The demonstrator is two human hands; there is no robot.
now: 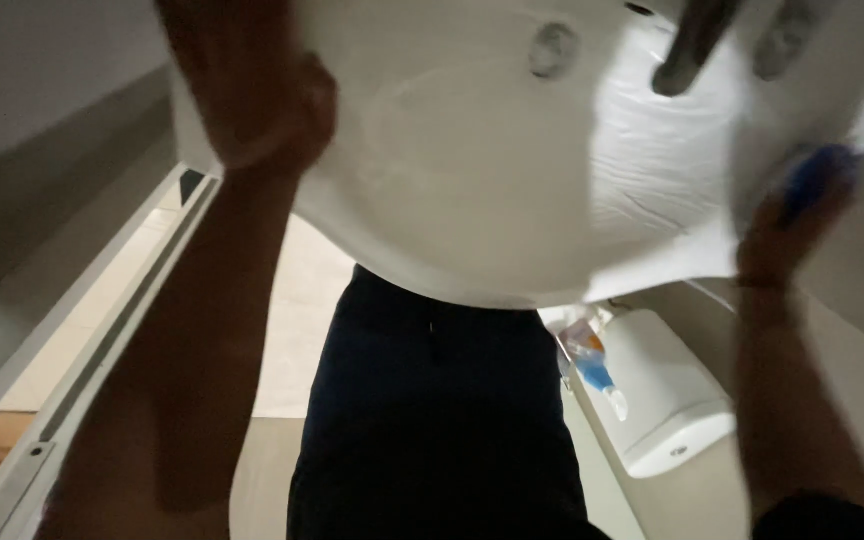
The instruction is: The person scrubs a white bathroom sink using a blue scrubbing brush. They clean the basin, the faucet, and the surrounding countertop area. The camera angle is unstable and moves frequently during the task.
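Over a white sink (472, 190), left hand (252, 95) resting on the left rim, fingers blurred, grip impossible to tell. At the right rim, right hand (792, 215) closed on a blue thing (820, 172), too blurred to identify. Up top, tap (690, 45). Below right, white cistern (667, 400), spray bottle (590, 358) just beside it.

One package shows: a small plastic bottle (592, 362) lying on the white toilet cistern lid (667, 400), low right of the basin. It looks clear, with a blue and orange label band and a white tip. The blur hides finer detail.
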